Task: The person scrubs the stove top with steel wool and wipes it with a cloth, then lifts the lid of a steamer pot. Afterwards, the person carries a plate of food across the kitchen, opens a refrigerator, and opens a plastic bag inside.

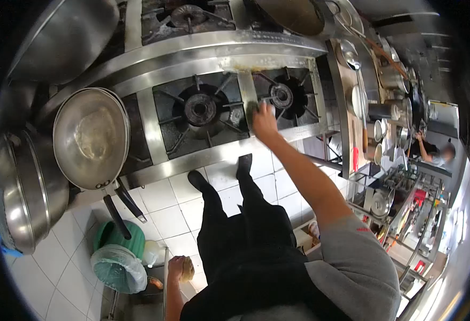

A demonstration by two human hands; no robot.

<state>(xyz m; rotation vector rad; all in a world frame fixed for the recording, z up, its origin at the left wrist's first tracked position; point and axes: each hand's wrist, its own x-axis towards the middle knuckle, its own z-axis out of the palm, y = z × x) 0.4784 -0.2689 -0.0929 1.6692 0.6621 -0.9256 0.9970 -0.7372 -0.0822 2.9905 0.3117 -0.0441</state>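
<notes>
My right hand [265, 122] reaches to the stove and rests on the metal strip [247, 88] between two burners. Its fingers are closed around a small, dark green piece that looks like a scouring pad [253, 109]; most of it is hidden. The left burner [200, 108] and right burner [281, 96] sit in dark, soiled wells with grates. Low and to the left, my left hand [175, 267] is closed on a crumpled tan wad [188, 269]. Whether that wad is cloth or sponge I cannot tell.
Stacked frying pans [91, 139] lie on the stove's left end, handles jutting over the floor. Large metal bowls [29, 187] stand farther left. Below is a green bin [119, 269] with a plastic liner. Pots and ladles fill a shelf [355, 128] at right; another person [433, 152] stands beyond.
</notes>
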